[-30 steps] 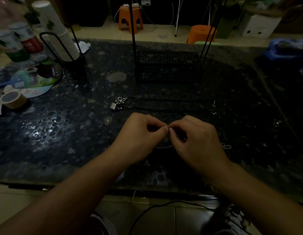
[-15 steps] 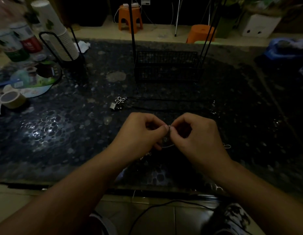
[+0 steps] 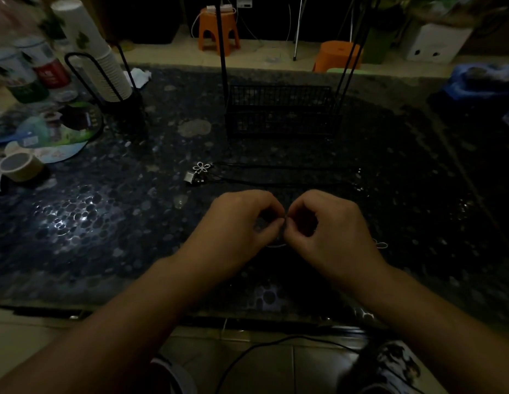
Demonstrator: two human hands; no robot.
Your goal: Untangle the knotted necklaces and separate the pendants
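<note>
Silver, very thin chain [image 3: 276, 245] is pinched between both hands near the worktop's [image 3: 105, 223] front edge: left hand [image 3: 241, 223] and right hand [image 3: 327, 228] curl, fingertips meeting. Flower pendant [image 3: 201, 167] on black cords [image 3: 276, 182] lies behind them, toward the middle.

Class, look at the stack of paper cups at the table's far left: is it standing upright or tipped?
Tipped. The stack of paper cups leans left in its black wire holder, base low, top slanting away.
</note>
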